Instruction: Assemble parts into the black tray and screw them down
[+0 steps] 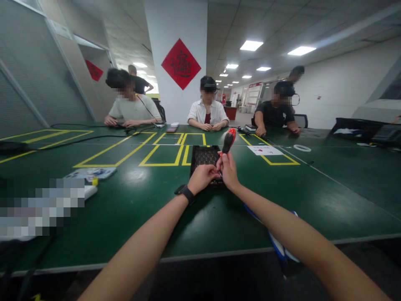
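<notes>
Both hands at 1 screwdriver, over a black tray on the green table.

We hold the screwdriver (228, 141) in our right hand (229, 170), fingers wrapped round the lower end of its red-and-black handle, which tilts up and away from us. Our left hand (202, 177), with a black wristwatch (185, 193), is curled, its fingertips meeting the right hand at the tool's lower end; whether it pinches anything is hidden. Both hands sit over the near edge of the black tray (205, 156), mid-table (131, 196), just in front of yellow tape boxes (163, 154). A white sheet (265, 150) lies to the right. 3 people sit at the far side.
</notes>
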Tool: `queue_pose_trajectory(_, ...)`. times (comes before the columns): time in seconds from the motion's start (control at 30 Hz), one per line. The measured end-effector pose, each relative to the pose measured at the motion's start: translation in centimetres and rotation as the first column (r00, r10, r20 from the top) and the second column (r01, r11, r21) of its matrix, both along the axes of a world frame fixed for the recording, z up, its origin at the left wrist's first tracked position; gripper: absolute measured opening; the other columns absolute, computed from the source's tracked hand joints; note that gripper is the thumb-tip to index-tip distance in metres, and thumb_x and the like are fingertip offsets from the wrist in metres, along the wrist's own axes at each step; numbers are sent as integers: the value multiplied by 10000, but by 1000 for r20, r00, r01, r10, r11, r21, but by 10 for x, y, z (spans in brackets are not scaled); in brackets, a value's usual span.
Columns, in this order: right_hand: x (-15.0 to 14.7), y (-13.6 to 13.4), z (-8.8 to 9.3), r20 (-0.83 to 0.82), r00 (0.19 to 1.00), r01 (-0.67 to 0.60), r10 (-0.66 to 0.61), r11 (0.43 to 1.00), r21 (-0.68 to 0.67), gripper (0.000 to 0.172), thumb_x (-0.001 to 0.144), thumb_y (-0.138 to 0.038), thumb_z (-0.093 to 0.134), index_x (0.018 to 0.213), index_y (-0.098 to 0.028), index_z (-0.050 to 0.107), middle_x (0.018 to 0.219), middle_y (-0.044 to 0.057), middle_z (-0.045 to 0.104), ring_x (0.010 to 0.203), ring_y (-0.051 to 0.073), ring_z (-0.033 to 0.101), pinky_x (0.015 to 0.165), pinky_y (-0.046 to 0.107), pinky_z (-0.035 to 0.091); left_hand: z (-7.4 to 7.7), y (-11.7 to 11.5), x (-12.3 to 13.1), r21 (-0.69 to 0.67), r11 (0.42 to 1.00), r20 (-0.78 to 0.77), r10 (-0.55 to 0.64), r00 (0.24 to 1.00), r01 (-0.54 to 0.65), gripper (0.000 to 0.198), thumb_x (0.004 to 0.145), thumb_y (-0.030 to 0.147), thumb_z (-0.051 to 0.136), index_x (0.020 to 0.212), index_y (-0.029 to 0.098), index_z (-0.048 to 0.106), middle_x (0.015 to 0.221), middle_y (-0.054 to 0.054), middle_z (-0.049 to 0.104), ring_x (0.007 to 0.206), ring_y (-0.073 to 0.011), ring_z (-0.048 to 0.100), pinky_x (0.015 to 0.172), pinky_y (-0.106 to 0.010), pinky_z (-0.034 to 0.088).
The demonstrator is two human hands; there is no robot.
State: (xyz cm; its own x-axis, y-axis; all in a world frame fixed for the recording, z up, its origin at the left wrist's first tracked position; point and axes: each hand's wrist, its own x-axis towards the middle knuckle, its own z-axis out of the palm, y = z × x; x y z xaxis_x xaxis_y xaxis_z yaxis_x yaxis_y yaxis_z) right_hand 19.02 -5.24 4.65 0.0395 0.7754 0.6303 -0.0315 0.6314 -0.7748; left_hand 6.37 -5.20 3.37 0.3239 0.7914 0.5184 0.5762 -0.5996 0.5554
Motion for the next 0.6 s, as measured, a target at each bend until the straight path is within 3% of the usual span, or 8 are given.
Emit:
queue_pose_trajectory(0.4,0,-5,3,19,997,-71,70,997,20,322,867,-426,399,1080,-194,470,567,-62,457,482,73,422,490,187,367,3,-2,2,53,999,-37,-3,999,5,139,792,233,521,745,147,618,657,-2,593,613,-115,511,591,-211,350)
queue_pose_trajectory(0.5,0,-5,3,9,1000,-26,26,999,35,312,862,-424,412,1066,-197,476,561,-64,449,495,74,431,524,192,389,4,-5,3,105,993,-16,50,999,-49,130,741,267,605,812,159,620,778,-27,624,704,-135,537,646,-228,378)
queue_pose_trajectory(0.6,0,-6,3,2,1000,-27,27,999,23,322,858,-435,413,1068,-198,471,556,-68,447,479,73,422,517,193,396,5,-7,3,88,993,-24,76,997,-73,163,697,295,659,762,158,597,764,-24,624,704,-138,543,633,-229,380)
